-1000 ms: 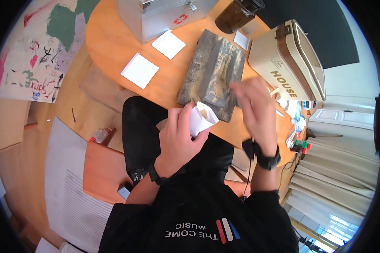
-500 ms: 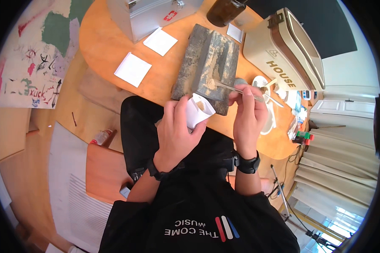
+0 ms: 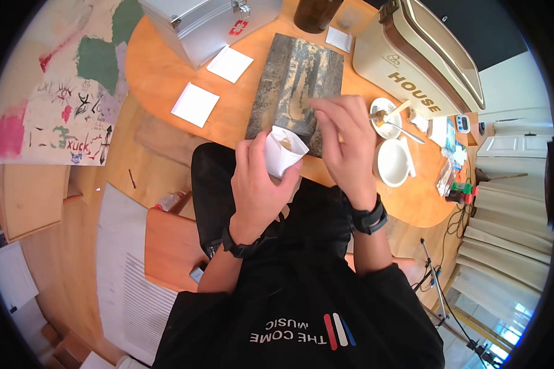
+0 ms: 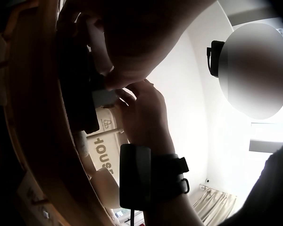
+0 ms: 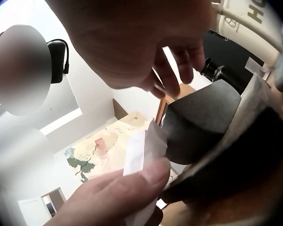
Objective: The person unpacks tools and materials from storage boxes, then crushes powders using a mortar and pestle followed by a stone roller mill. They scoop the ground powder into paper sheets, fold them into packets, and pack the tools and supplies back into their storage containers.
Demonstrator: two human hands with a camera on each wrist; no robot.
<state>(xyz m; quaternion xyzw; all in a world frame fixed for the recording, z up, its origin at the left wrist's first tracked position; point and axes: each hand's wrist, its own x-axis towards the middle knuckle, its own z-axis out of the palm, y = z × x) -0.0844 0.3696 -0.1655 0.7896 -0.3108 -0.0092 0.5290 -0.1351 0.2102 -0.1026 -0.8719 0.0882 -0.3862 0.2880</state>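
Observation:
My left hand grips an open white paper packet between thumb and fingers, its mouth up and tan powder inside. Just beyond it on the table lies a dark grey stone block with a long raised trough, dusted with tan powder. My right hand hovers over the block's near right side, fingers bent and pinched together. In the right wrist view a thin metal spatula shows as a sliver at its fingertips; the rest is hidden. The packet's edge stands below that hand in the right wrist view.
Two flat white packets, one nearer and one farther, lie left of the block. Behind stand a silver case and brown jar. To the right are a HOUSE box, small dish and white bowl.
The right hand came down to the trough with the spatula half a second ago, then turned and shifted left toward the packet. The left hand keeps hold of the packet; the head view has shifted.

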